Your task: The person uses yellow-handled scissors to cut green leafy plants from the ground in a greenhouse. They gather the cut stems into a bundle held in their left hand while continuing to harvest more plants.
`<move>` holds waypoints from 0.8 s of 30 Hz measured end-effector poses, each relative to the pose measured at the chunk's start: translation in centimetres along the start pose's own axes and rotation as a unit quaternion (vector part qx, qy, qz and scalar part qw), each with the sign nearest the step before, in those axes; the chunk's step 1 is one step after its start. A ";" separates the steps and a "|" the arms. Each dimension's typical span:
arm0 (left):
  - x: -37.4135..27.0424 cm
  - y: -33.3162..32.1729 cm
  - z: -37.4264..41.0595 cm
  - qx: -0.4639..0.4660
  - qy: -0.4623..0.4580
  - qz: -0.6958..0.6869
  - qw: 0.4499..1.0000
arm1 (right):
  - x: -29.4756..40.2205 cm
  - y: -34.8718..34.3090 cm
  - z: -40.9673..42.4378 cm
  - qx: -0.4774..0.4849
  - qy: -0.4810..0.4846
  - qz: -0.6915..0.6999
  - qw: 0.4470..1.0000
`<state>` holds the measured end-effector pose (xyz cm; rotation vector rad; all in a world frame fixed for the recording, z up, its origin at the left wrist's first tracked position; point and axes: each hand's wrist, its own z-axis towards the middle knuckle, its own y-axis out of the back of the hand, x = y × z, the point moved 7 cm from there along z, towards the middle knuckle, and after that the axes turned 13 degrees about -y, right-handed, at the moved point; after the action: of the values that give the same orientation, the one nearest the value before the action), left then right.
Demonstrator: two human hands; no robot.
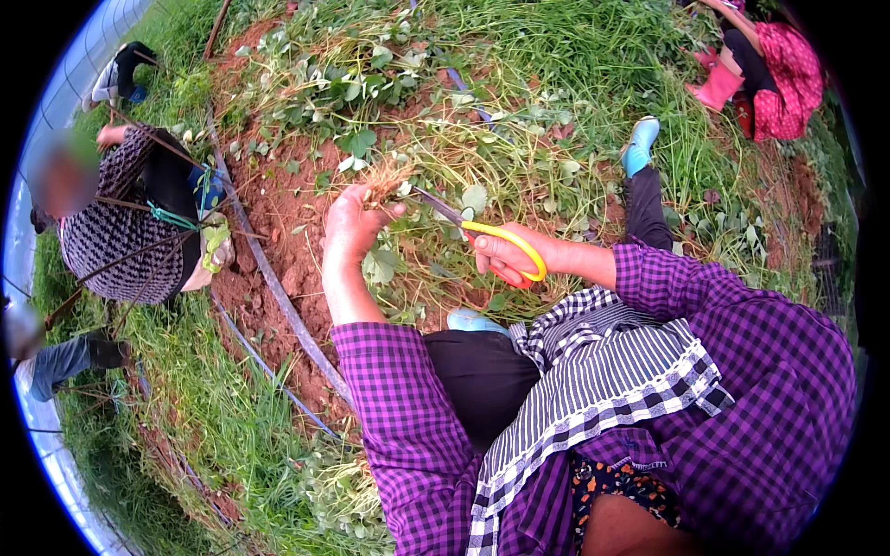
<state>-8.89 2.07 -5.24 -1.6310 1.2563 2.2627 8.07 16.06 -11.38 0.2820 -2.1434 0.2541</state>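
Note:
My left hand (354,219) grips a small plant by its base, with a tuft of brown fibrous roots (389,179) sticking out past the fingers toward the right. In my right hand (511,251) is a pair of scissors (506,240) with yellow and red handles. The scissor blades point up and left, their tips just right of the root tuft; a gap between the two blades cannot be made out. Beneath both hands lie cut or pulled stems and leaves (431,257) over reddish soil (299,208).
A grey hose (261,257) runs along the soil at left. Wooden poles tied with green cord (174,217) stand near a crouching person (132,208). Another person in red (786,83) sits at upper right. My blue boots (640,142) rest among the weeds.

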 end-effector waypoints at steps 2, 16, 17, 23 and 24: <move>0.1 -0.5 0.3 0.013 -0.013 0.021 1.000 | 0.6 0.0 -0.6 -0.006 0.003 0.004 1.000; -1.4 0.8 0.9 -0.100 0.067 -0.050 0.992 | 4.5 2.3 -0.3 -0.174 0.070 0.067 0.980; -1.4 0.4 1.1 -0.103 0.056 -0.061 0.991 | 5.2 2.2 0.2 -0.182 0.084 0.061 0.978; -2.6 -2.9 2.1 -0.059 0.046 -0.135 0.988 | 6.1 3.0 3.7 -0.214 0.113 0.112 0.964; -3.2 -3.2 2.0 -0.062 0.035 -0.139 0.988 | 6.3 3.5 3.8 -0.242 0.112 0.072 0.961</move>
<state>-7.46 6.72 -4.26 -1.8114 0.8513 2.1661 0.60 17.60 -8.46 -0.1791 -1.9283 -0.1549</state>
